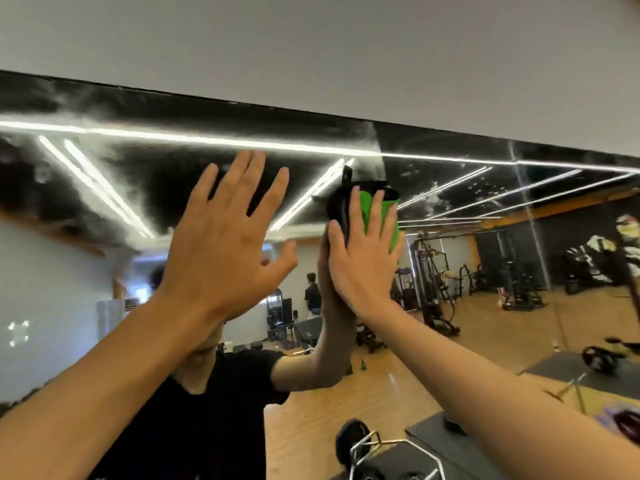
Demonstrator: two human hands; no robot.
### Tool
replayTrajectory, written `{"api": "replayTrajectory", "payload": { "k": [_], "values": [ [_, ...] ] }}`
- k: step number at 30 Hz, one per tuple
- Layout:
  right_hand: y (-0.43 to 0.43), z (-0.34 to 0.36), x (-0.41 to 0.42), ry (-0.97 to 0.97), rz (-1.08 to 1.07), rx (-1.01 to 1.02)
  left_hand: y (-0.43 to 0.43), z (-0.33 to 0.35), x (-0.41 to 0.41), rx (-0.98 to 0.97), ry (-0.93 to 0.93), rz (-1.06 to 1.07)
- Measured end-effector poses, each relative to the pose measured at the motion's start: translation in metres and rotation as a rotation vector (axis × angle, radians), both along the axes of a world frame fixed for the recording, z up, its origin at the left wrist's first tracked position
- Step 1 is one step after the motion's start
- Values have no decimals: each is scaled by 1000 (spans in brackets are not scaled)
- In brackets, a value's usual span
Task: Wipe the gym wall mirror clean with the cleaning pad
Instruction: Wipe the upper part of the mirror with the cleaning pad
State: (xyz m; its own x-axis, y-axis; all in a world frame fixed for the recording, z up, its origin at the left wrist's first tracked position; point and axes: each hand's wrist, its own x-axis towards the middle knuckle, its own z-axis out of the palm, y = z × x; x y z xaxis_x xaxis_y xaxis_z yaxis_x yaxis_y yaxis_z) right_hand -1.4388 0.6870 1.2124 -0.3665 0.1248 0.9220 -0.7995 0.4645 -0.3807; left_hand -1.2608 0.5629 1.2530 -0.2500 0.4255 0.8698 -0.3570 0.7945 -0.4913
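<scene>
Head view:
- Cleaning pad (pixel 393 216): bright green face, black edging and tab, flat and rectangular; lies against the mirror near its top edge.
- Mirror (pixel 485 209): glossy glass, hazy smears toward 10 o'clock.
- Right hand (pixel 363 258): straight fingers pressing the pad flat.
- Left hand (pixel 225 247): fingers spread, holding nothing, at 9 o'clock of the pad.

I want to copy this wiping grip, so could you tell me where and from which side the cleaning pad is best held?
Lay the palm and straight fingers flat on the cleaning pad's green back, coming from the room side, as the right hand does. The pad lies flat against the mirror, so only its back is free.
</scene>
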Motion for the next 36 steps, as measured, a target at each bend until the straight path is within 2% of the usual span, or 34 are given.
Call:
{"api": "replayTrajectory", "payload": {
  "k": [3, 6, 11, 18, 21, 24, 26, 28, 30, 33, 36],
  "values": [
    [12, -2, -15, 60, 13, 63, 22, -11, -55, 40, -34, 48],
    [20, -3, -27, 156, 18, 102, 21, -19, -78, 108, 20, 128],
    [19, -5, -34, 200, 1, 92, 21, -23, -82, 73, 64, 260],
    [44, -4, -63, 282, -18, 167, 21, -24, -82, 61, 82, 265],
    [97, 4, -119, 191, -39, 152, 20, -25, -81, 62, 88, 279],
    [144, 8, -164, -3, -55, 30, 21, -26, -84, 75, 92, 290],
    [147, 15, -168, -123, -54, -75, 22, -26, -84, 80, 92, 287],
    [128, 24, -148, -155, -57, -110, 22, -25, -84, 78, 85, 275],
    [97, 31, -114, -51, -39, -40, 21, -25, -84, 73, 83, 271],
    [48, 31, -65, 236, -26, 128, 19, -26, -85, 73, 88, 267],
    [47, 34, -63, 413, -33, 277, 20, -24, -84, 74, 88, 262]
  ]
}}
